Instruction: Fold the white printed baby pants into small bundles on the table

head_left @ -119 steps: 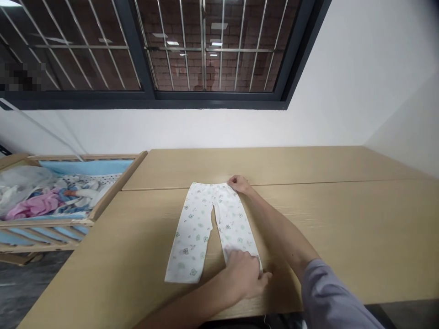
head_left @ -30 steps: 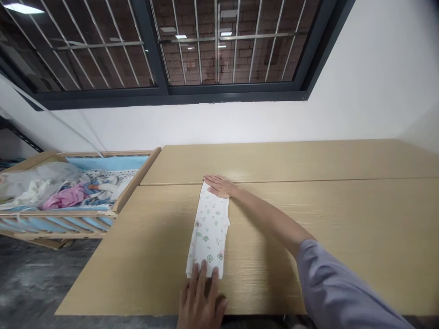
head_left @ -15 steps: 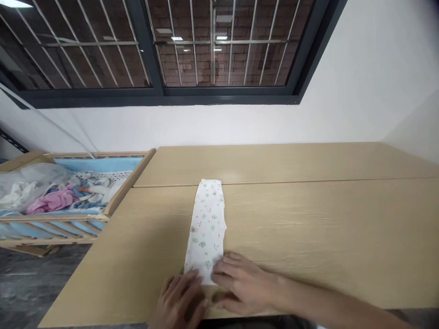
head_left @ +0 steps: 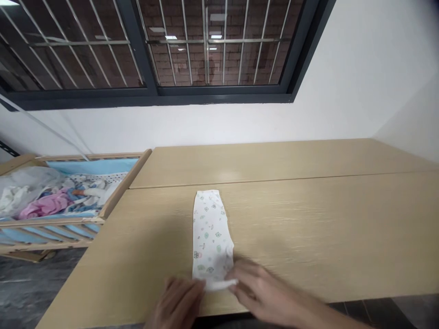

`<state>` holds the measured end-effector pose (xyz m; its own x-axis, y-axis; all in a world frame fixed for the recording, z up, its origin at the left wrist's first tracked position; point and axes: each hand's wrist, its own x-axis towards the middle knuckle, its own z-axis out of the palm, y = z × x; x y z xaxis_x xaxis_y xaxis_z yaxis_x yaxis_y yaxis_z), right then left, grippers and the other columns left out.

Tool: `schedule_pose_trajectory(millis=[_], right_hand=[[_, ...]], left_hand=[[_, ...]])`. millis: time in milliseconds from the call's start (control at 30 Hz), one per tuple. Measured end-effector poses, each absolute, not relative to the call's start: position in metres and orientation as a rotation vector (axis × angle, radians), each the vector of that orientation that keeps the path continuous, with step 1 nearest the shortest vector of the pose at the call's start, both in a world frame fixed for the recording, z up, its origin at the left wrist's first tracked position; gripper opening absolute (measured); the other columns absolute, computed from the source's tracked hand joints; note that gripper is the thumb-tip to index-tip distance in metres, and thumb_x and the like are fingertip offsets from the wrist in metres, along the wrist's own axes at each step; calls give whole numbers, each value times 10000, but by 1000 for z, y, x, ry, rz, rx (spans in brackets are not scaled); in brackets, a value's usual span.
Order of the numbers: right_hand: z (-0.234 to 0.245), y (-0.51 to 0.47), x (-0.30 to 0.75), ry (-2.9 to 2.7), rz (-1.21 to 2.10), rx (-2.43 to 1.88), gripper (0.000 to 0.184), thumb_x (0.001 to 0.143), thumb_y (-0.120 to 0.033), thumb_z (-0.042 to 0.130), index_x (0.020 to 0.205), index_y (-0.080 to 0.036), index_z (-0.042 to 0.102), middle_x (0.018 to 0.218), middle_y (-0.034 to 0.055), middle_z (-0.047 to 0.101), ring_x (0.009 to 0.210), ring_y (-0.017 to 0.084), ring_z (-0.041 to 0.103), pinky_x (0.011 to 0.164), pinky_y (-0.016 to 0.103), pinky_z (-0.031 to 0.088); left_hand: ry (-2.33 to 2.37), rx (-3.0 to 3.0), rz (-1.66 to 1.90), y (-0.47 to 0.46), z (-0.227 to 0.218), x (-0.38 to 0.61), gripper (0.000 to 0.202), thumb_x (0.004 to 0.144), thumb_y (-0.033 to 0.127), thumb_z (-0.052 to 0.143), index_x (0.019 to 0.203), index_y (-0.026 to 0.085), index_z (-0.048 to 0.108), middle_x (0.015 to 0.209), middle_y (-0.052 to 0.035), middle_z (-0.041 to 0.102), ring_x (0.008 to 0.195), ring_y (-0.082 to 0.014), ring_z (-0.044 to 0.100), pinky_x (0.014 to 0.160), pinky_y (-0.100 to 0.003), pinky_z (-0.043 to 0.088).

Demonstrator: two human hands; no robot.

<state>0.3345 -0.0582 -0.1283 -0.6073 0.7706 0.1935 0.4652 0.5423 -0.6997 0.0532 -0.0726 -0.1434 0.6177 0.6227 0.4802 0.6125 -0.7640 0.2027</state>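
item: folded white printed baby trousers (head_left: 211, 235), flat on a pale wooden table (head_left: 274, 205), long axis pointing away from the person. right hand (head_left: 264, 288) at the near end, overlapping it, blurred, grip unclear; left hand (head_left: 176, 301) just beside, also unclear. to the left, a wooden cot (head_left: 58, 228) of clothes (head_left: 46, 204).

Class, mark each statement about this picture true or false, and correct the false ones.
1. The folded white printed trousers lie on a wooden table. True.
2. The left hand and right hand are at the end of the trousers nearest the window. False: both are at the end nearest the person.
3. A wooden cot at the left holds a pink garment. True.
4. The window has no bars. False: metal bars cross it.
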Motion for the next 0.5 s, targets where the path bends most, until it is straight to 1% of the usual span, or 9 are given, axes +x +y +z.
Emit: schedule_pose_trajectory(millis=[67,133,167,200,300,400,500], right_hand=[[-106,-30,337,-2202,918,-997,174,1004,-261,478,1110,-277,615,1038,56,674,990,201,641,851,338,546],[-96,7,337,-2162,874,-990,178,1003,-277,486,1113,-248,624,1066,71,653,1001,209,629,873,362,531],[-96,27,336,-2152,841,-998,183,996,-278,501,1115,-233,633,1074,77,647,1000,213,626,876,368,522],[-99,49,335,-2139,811,-1010,185,983,-273,519,1106,-220,647,1063,79,646,975,212,626,858,363,517],[-115,111,332,-2084,735,-1084,180,940,-246,557,1046,-193,692,1003,80,654,911,205,621,810,336,500],[-137,161,327,-2055,671,-1221,165,910,-216,556,951,-174,711,942,73,674,893,203,617,810,320,485],[-158,191,322,-2023,668,-1351,148,885,-185,550,928,-149,688,882,62,687,793,180,618,724,285,483]], left_hand=[[1099,2756,912,-47,-133,59,350,991,95,471,1301,224,569,1077,-62,722,964,-168,666,902,-311,504],[1176,2689,997,-13,-123,68,303,1005,116,454,1243,230,602,1094,-65,698,986,-168,648,875,-304,505],[1225,2651,1017,7,-119,73,266,1015,156,451,1208,221,622,1102,-71,682,1007,-172,639,875,-301,509],[1268,2617,1035,28,-115,79,242,1024,200,443,1150,214,649,1081,-69,671,1001,-173,635,882,-303,511],[1471,2549,831,88,-108,95,279,1027,267,424,1093,212,689,1053,-59,661,1008,-184,627,946,-333,489],[1599,2532,632,137,-112,106,294,1015,241,432,1084,189,713,1048,-72,690,1011,-200,623,954,-338,460],[1637,2537,546,170,-124,114,289,996,204,450,1015,161,735,1009,-97,711,982,-214,619,926,-334,449]])
